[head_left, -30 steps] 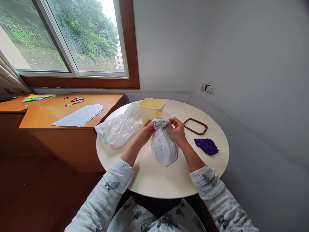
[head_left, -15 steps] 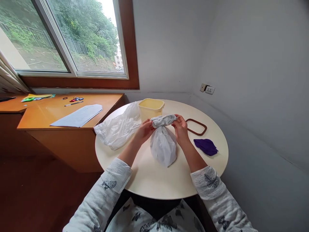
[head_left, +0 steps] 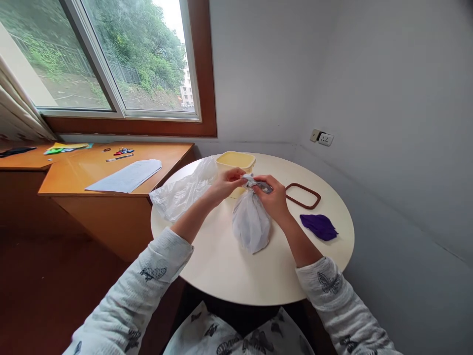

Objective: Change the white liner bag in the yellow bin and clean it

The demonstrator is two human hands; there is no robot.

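Note:
A filled white plastic bag stands on the round cream table, its top twisted into a neck. My left hand pinches the end of that twisted neck from the left. My right hand is closed round the neck from the right, just above the bag's bulge. Both hands meet over the bag's top, in front of a yellow plastic tub.
A crumpled clear plastic bag lies left of the tub. A brown rectangular ring and a purple cloth lie on the table's right side. A wooden desk with papers and a pen stands at the left under the window.
The twisted top of the bag, stretched sideways between my hands before, is now gathered tight. My left hand has risen and come across to the neck; my right hand closed over it.

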